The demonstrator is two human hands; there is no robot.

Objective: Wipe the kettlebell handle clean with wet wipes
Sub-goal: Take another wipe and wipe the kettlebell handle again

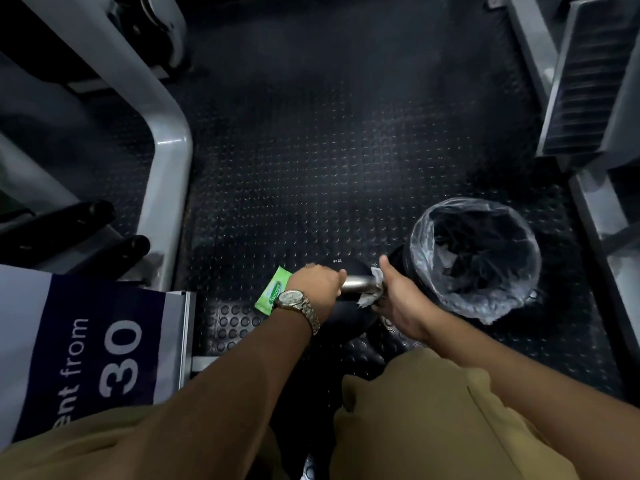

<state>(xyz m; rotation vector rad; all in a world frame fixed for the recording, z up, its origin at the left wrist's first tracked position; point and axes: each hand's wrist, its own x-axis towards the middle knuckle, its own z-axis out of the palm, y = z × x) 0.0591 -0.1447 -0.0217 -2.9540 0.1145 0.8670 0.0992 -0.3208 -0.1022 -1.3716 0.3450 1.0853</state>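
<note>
Handle [358, 283] in left hand [317, 284] grip, right hand [398, 299] pinching wipe [377, 274], bin [420, 244] beside, packet [272, 294] near.

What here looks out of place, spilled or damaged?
Nothing stands out. The left hand grips the kettlebell handle, the right hand holds a wipe round it, the green wipe pack lies on the floor, the lined bin stands upright.

A black kettlebell [346, 318] is stood upright, near and about centre. Its bare-metal handle [356, 284] is laid left to right. A crumpled white wipe [375, 287] is wrapped round the handle's right end. A green wipe pack [272, 294] is laid flat just left of the kettlebell.
</note>
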